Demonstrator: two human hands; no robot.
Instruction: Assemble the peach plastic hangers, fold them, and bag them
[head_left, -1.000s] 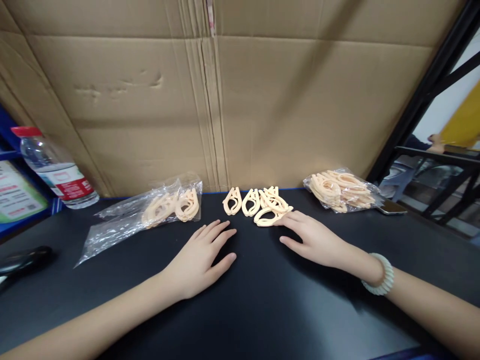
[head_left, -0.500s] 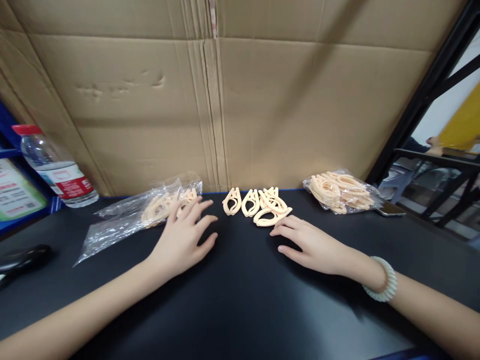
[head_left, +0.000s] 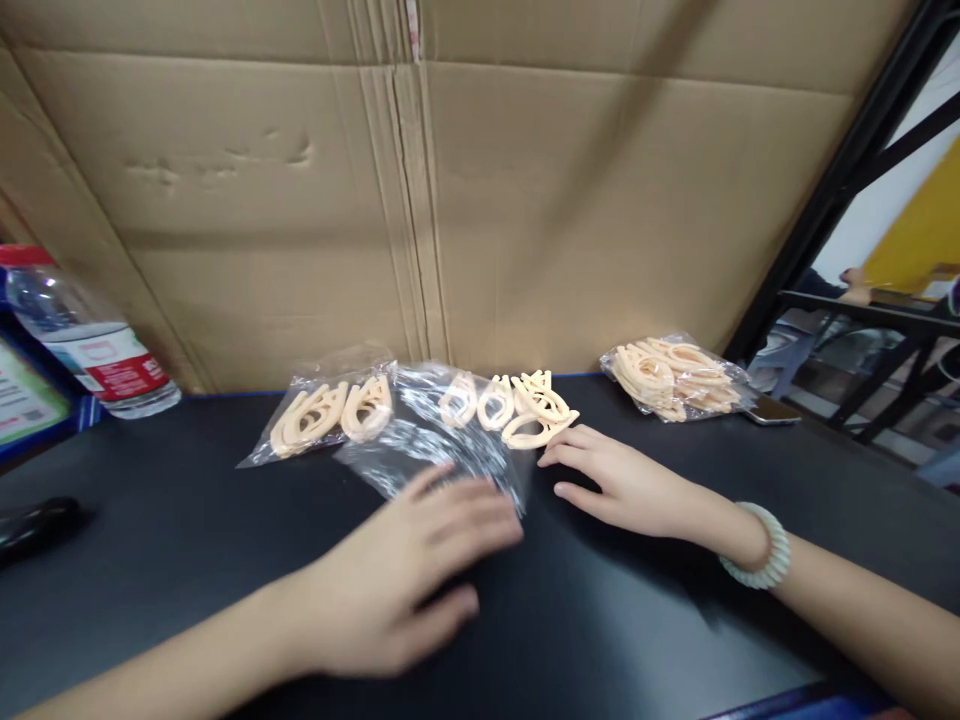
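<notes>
My left hand [head_left: 420, 560] is over the front middle of the table, blurred, with its fingers stretched out. Just beyond its fingertips lies a clear plastic bag [head_left: 442, 430], smeared by motion; whether they touch I cannot tell. Part of this bag covers a loose cream folding hanger [head_left: 459, 398]. To its right, several more loose hangers [head_left: 541, 400] lie side by side and overlapping. My right hand [head_left: 607, 475] rests on the table, fingers loosely apart and holding nothing, its fingertips close to the nearest hanger [head_left: 536, 433].
At the left, another clear bag holds hangers [head_left: 307, 418]. A full bag of hangers [head_left: 671, 378] lies back right, beside a phone [head_left: 772, 410]. A water bottle [head_left: 112, 350] and a black mouse [head_left: 37, 525] are at the left. A cardboard wall [head_left: 262, 220] closes off the back.
My left hand has moved from the left bag toward the front middle. A clear bag has shifted right, partly over the loose hangers. The right hand has stayed in place.
</notes>
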